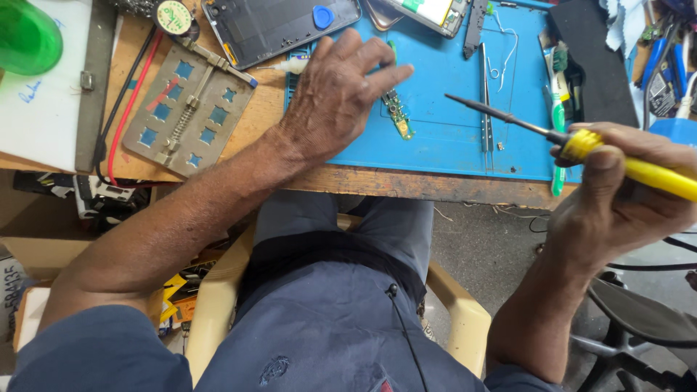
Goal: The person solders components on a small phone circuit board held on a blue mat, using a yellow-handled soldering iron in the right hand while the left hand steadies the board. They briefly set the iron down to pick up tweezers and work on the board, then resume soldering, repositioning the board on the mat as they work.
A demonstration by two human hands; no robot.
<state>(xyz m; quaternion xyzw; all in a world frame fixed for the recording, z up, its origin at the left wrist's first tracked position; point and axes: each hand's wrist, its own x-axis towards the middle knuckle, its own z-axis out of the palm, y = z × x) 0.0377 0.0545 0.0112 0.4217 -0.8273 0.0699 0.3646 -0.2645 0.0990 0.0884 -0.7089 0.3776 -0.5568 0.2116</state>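
My left hand [341, 91] rests palm down on the blue work mat [450, 138], fingers spread, pressing a small green circuit board [399, 120] that pokes out under the fingertips. My right hand [624, 189] grips a yellow-handled soldering iron [566, 138] at the right. Its dark tip points left, above the mat and a little right of the board.
Metal tweezers [485, 109] lie on the mat. A phone body [279, 25] with a blue pick lies at the top. A metal board-holder jig [189, 105] sits left on the wooden bench, with red and black wires beside it. A green-handled brush [557, 94] lies right.
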